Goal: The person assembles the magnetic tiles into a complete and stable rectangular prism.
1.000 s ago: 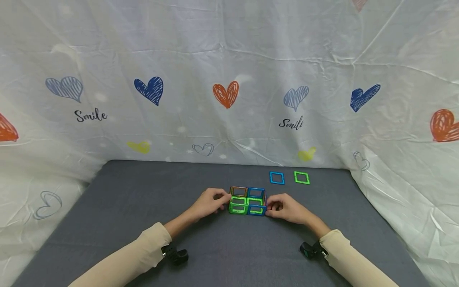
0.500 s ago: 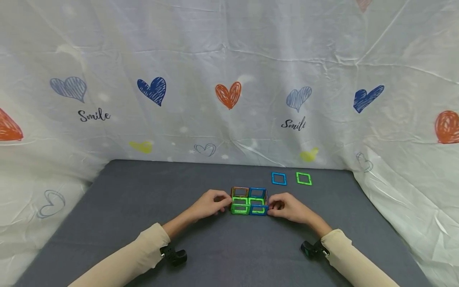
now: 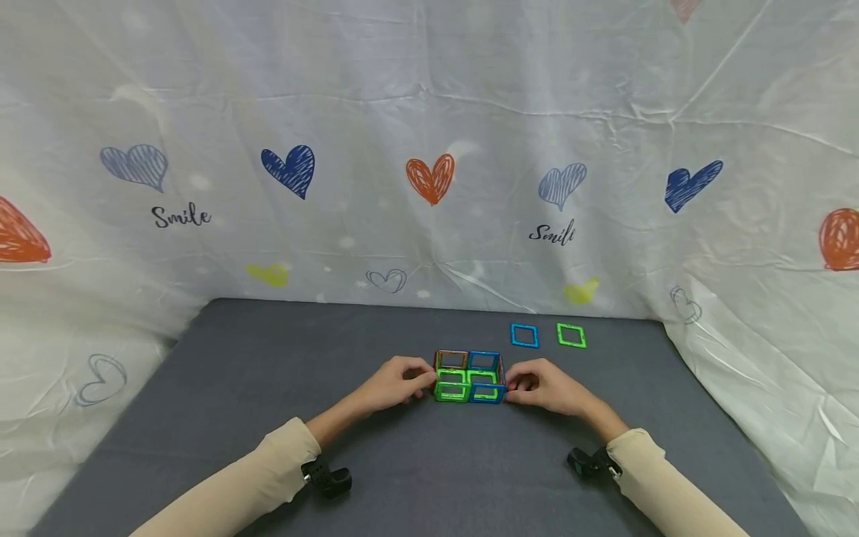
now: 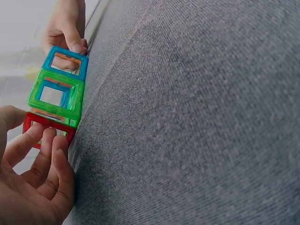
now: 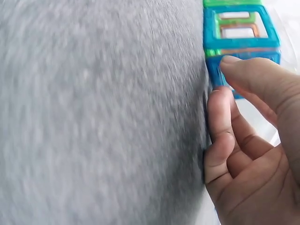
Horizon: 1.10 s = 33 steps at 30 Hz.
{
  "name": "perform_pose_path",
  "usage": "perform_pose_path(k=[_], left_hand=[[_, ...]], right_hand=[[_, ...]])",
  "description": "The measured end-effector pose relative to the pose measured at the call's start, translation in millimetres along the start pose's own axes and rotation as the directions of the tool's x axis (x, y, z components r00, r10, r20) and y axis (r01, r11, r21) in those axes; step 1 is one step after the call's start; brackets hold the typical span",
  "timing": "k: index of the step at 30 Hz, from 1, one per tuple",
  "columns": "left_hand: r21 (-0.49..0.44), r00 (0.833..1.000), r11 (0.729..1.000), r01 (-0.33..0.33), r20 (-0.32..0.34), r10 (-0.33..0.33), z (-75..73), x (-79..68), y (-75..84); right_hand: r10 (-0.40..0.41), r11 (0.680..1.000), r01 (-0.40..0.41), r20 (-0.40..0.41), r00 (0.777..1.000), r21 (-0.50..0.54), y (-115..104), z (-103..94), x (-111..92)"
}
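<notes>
A low box of see-through magnetic tiles (image 3: pixel 452 385), two squares long, stands on the grey cloth in the head view. Green and blue squares form its near side, orange and blue ones its far side. At its left end my left hand (image 3: pixel 399 384) holds the red tile (image 4: pixel 51 123) with thumb at the edge and fingertips on its face. My right hand (image 3: pixel 546 386) grips the opposite end, thumb near the upper edge of a blue tile (image 5: pixel 213 70) and bent fingers low beside it. Some fingertips of the right hand are hidden behind the tiles in the right wrist view.
Behind the box, to the right, a loose blue square tile (image 3: pixel 524 326) and a loose green square tile (image 3: pixel 570 325) lie flat. A white curtain (image 3: pixel 349 224) printed with hearts hangs behind the table (image 3: pixel 302 328). Each wrist wears a black strapped camera.
The whole head view slides slightly, so everything appears a little farther right. Both hands keep their places at the ends of the tile box, which looks unchanged.
</notes>
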<state>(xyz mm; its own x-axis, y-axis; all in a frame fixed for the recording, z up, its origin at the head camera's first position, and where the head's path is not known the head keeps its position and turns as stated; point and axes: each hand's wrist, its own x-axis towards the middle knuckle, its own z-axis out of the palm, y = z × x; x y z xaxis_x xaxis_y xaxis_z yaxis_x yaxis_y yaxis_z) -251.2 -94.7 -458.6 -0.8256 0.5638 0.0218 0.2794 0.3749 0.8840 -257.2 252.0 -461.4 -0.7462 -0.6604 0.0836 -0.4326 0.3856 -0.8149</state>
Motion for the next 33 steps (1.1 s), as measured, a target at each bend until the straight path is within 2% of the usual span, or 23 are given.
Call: perform_pose_path(k=[10,17,22,33], left_hand=[[0.009,1.0,1.0,-0.028,0.002,0.028,-1.0,1.8,-2.5],[0.01,1.0,1.0,-0.026,0.004,0.026,-0.1,1.2,-1.7],[0.006,0.999,0.999,-0.036,-0.003,0.036,0.4,0.7,0.2],[0.002,0.999,0.999,-0.041,-0.005,0.041,0.6,0.4,0.9]], right_hand=[[0.006,0.997,-0.013,-0.094,0.996,-0.071,8.7,-33.2,-18.2],[0.068,0.991,-0.093,-0.226,0.972,-0.099,21.8,-59.9,-34.1],[0.112,0.976,-0.159,-0.29,0.95,-0.146,34.1,-74.8,-43.5],[0.172,0.924,-0.267,-0.325,0.93,-0.274,55.2,-106.8,-46.8]])
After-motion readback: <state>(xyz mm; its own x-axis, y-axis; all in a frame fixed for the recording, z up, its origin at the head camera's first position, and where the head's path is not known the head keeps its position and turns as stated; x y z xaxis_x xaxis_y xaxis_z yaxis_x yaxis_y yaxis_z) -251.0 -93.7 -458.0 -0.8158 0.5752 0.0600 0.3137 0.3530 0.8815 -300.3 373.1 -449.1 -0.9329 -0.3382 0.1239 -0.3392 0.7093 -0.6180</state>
